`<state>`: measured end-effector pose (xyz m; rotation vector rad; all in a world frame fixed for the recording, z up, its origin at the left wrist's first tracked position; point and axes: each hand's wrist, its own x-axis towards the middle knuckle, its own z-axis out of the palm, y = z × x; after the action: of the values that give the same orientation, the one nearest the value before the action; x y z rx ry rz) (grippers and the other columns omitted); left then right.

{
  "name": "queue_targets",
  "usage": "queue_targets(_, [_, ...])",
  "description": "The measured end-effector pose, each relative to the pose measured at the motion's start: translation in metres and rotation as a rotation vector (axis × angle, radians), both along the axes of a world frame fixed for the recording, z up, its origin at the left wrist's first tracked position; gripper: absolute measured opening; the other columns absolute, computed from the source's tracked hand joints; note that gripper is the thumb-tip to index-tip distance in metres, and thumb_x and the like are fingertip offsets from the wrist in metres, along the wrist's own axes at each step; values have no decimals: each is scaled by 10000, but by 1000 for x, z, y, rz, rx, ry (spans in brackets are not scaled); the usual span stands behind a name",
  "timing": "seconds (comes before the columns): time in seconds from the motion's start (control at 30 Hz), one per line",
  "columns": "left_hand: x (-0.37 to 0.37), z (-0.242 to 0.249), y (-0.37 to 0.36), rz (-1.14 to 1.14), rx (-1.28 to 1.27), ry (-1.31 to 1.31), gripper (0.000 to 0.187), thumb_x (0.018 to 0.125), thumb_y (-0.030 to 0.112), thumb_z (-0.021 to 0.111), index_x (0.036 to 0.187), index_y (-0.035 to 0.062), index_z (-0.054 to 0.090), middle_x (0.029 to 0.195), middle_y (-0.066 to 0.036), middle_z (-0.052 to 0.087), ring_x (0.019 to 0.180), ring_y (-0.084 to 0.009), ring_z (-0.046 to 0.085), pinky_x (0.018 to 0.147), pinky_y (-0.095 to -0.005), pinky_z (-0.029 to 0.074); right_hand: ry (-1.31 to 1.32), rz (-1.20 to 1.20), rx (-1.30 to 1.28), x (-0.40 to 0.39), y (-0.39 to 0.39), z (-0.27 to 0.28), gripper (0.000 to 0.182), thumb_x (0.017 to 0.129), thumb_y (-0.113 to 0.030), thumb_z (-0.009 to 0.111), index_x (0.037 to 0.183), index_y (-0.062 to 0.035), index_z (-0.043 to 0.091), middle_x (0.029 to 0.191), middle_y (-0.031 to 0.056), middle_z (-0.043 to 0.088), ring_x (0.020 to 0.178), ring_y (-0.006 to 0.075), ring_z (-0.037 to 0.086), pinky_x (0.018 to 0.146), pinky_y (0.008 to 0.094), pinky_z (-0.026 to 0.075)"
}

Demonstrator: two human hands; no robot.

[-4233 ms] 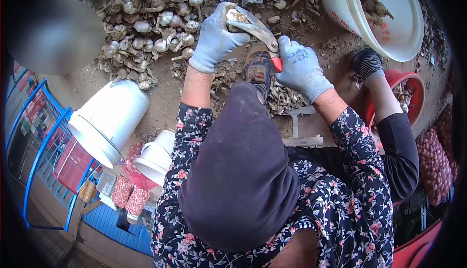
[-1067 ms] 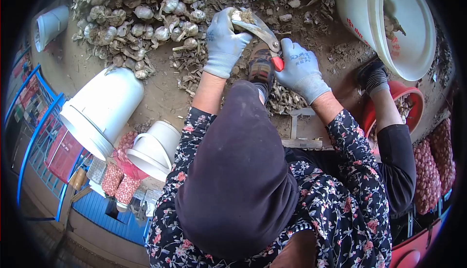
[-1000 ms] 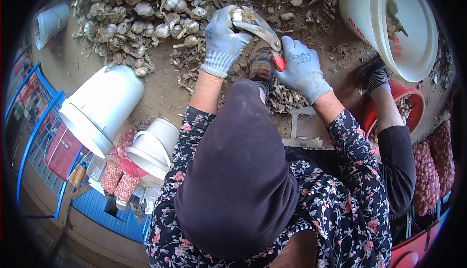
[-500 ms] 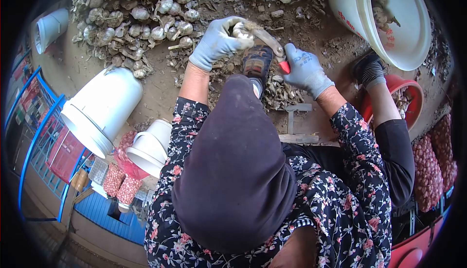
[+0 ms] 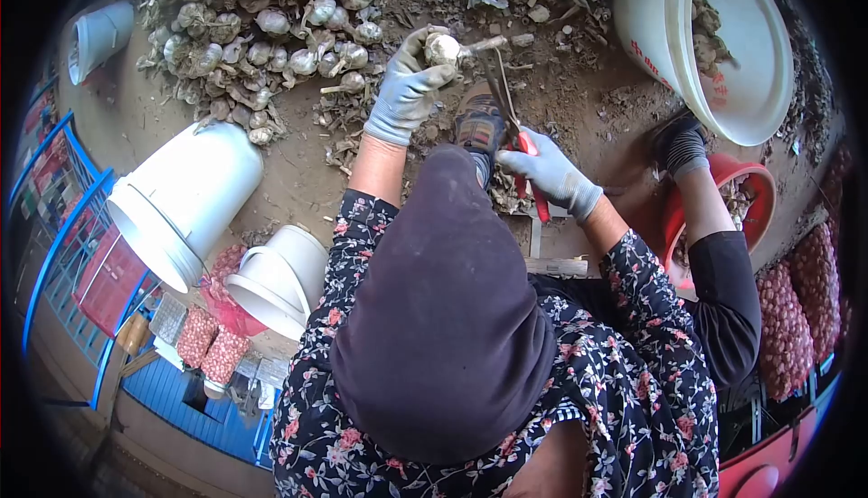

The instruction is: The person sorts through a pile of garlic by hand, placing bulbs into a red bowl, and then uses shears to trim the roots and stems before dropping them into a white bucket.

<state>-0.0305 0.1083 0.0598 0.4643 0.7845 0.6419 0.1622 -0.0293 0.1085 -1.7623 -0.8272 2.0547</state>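
Observation:
My left hand, in a grey-white work glove, is closed around a garlic bulb whose pale root end faces me. The bulb's dry stem points right. My gloved right hand grips red-handled shears. Their long metal blades reach up from the hand to the stem, with the tips overlapping it in this view. Just left of my left hand lies a pile of untrimmed garlic with stems and roots on.
Around me stand a large white bucket at upper right, a red bucket with garlic bits, and white buckets on the left. Net bags of garlic lie at far right. Stem scraps cover the ground near my shoe.
The garlic bulb has turned so its root end faces me and its stem points right. The shears, mostly hidden before, now show with blades raised at the stem.

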Motion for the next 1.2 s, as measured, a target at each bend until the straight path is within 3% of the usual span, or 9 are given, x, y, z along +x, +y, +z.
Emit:
queue_targets(0.13, [4, -10, -10, -81, 117, 55, 512, 742, -53, 680, 1213, 74, 523, 1044, -41, 608, 893, -144, 623, 758, -299, 569, 278, -193, -57, -8, 13, -5, 216, 863, -249, 627, 916, -48, 565, 766, -19, 543, 680, 58, 492, 615, 231, 427])
queue_targets(0.33, [-29, -10, -16, 98, -12, -298, 458, 772, 14, 631, 1213, 67, 519, 1173, -120, 569, 961, -195, 610, 821, -382, 544, 254, -514, -193, -15, -9, -9, 203, 861, -207, 604, 747, -55, 530, 572, -15, 484, 456, 93, 474, 415, 265, 390])
queue_targets(0.57, [-42, 6, 52, -73, 6, 866, 366, 762, 158, 607, 1094, 16, 547, 1172, -171, 569, 999, -289, 604, 788, -427, 539, 112, -330, -227, -17, -9, -20, 220, 829, -232, 619, 860, -17, 585, 710, 14, 559, 569, 103, 534, 500, 270, 435])
queue_targets(0.63, [-17, -1, 72, -484, 534, 1833, 495, 768, 285, 627, 1123, -45, 524, 1103, -203, 590, 1025, -300, 600, 832, -412, 509, -48, -170, -118, -19, -2, -23, 307, 805, -284, 627, 925, -4, 587, 786, 97, 612, 707, 210, 584, 669, 329, 456])
queue_targets(0.73, [-13, -52, 79, -683, 473, 2024, 509, 768, 361, 630, 1115, -5, 561, 1113, -234, 593, 1037, -335, 595, 881, -424, 480, -152, -68, -86, -20, 7, -25, 376, 788, -337, 627, 958, -5, 578, 888, 213, 630, 855, 351, 611, 787, 394, 464])
queue_targets(0.8, [-17, -38, 87, -732, 415, 1868, 529, 744, 348, 673, 1143, 20, 555, 1126, -220, 593, 1027, -337, 599, 874, -404, 484, -333, 116, 78, -13, 22, -14, 375, 788, -346, 621, 928, -2, 565, 941, 241, 622, 920, 390, 597, 812, 418, 460])
queue_targets(0.9, [-29, -18, 61, -398, 719, 1075, 576, 680, 206, 765, 1155, 2, 511, 1102, -146, 598, 964, -211, 603, 871, -313, 477, -379, 232, 122, -2, 31, -15, 399, 790, -340, 610, 994, -7, 533, 982, 260, 612, 974, 412, 576, 840, 447, 456])
queue_targets(1.07, [-24, 9, 30, -350, 713, 881, 575, 689, 116, 739, 1189, 17, 474, 1041, -80, 583, 934, -126, 570, 855, -267, 469, -359, 264, 301, 1, 41, -17, 523, 782, -333, 608, 1175, -13, 481, 1032, 264, 610, 999, 408, 577, 855, 441, 461])
queue_targets(1.2, [-15, 15, 29, -453, 841, 924, 552, 682, 122, 743, 1162, 7, 497, 1016, -82, 591, 911, -133, 575, 841, -267, 473, -338, 269, 292, -2, 56, -13, 465, 773, -342, 613, 1089, -9, 543, 957, 260, 621, 944, 406, 591, 816, 439, 464])
